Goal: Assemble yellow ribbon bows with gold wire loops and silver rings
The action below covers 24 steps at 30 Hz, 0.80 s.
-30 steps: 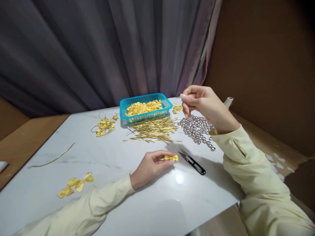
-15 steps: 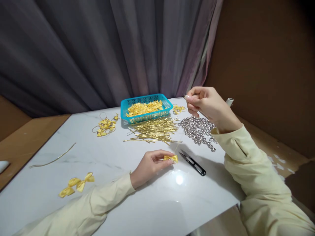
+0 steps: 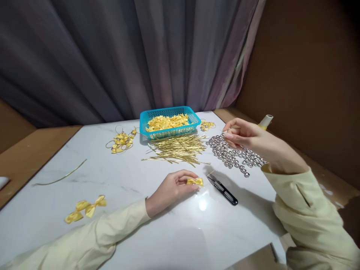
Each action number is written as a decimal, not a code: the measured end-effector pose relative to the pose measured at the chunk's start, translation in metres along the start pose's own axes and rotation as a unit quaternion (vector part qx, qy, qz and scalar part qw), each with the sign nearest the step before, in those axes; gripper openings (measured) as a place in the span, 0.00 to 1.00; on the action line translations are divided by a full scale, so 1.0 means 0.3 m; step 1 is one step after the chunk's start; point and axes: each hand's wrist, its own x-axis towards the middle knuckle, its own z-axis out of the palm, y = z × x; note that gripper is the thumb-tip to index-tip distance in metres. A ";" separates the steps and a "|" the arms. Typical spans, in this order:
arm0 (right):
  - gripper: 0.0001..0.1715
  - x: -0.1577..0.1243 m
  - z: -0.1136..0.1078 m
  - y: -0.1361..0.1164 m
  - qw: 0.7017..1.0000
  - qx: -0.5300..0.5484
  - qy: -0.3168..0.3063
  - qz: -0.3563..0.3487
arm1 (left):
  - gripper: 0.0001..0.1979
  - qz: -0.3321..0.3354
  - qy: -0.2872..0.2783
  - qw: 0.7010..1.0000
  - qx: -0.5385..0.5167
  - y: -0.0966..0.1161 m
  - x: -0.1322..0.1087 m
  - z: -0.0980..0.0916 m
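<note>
My left hand [image 3: 176, 187] rests on the white table with a small yellow satin bow [image 3: 195, 182] pinched between thumb and fingers. A silver bead shows at the bow's lower edge. From the bow's right side a pale thread [image 3: 210, 173] runs up toward my right hand [image 3: 244, 135], and part of its length is too faint to follow. Raised over the silver beads [image 3: 223, 152], my right hand pinches a thin needle-like thing, mostly hidden by the fingers. Black thread snips [image 3: 223, 191] lie just right of the bow.
A blue basket [image 3: 170, 134] of yellow bows stands at the back, with gold wire ties [image 3: 180, 148] before it. Beaded bows with loops [image 3: 123, 140] lie left of it. Loose bows [image 3: 89, 208] and a single gold tie [image 3: 63, 177] lie at the left. A white tube [image 3: 266, 122] is behind my right hand.
My right hand has come down and to the right, and the thread now slants lower. My left hand keeps its hold on the bow, almost still. The view has shifted slightly.
</note>
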 end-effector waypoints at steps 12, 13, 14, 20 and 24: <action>0.07 -0.013 -0.011 -0.051 0.985 -0.142 -0.094 0.029 | 0.13 -0.056 -0.029 0.998 -0.018 0.035 -0.023 -0.017; 0.07 -0.008 -0.011 -0.055 0.985 -0.145 -0.093 0.024 | 0.13 -0.057 -0.034 0.998 -0.021 0.034 -0.024 -0.018; 0.07 -0.004 -0.011 -0.059 0.984 -0.148 -0.093 0.018 | 0.13 -0.059 -0.038 0.997 -0.024 0.033 -0.025 -0.019; 0.05 0.009 -0.003 -0.073 0.976 -0.182 -0.120 -0.009 | 0.12 -0.073 -0.054 0.995 -0.034 0.043 -0.031 -0.026; 0.05 0.012 -0.004 -0.069 0.969 -0.208 -0.135 -0.018 | 0.13 -0.095 -0.083 0.988 -0.093 0.057 -0.038 -0.033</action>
